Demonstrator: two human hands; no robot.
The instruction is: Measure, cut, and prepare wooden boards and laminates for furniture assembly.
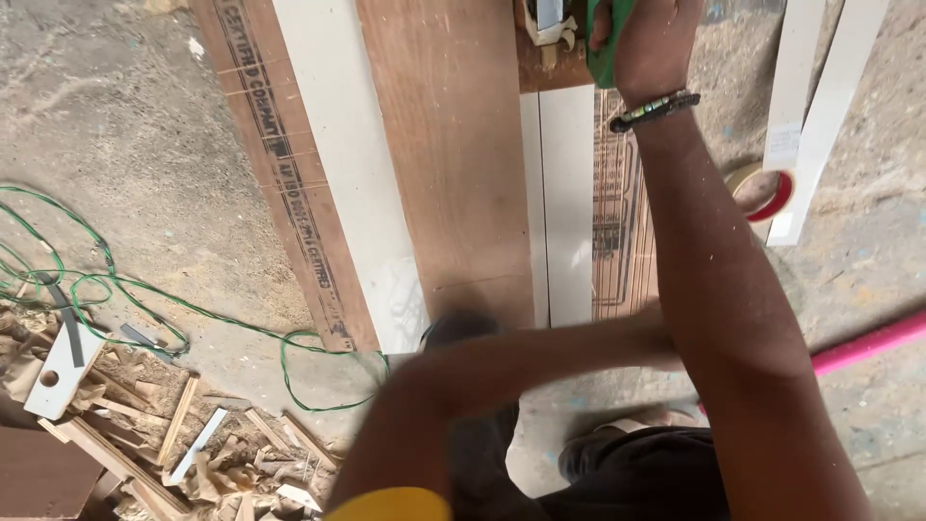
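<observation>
My right grip [648,43] is wrapped on a green tool [606,48]; left hand's hold unclear, blurred. Risk, I judge: the tool drifts off the board [453,154] with one-handed guidance.

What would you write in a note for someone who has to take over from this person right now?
Right hand: gripping a green power tool at the far end of the white strip.
Left hand: hidden; the left arm reaches across the near end of the brown plywood board, blurred.
White strip lies between the brown board and a printed board.
Nearby: tape roll, green cable, wood scraps.
Done and left: cannot tell how far the tool has worked.
</observation>
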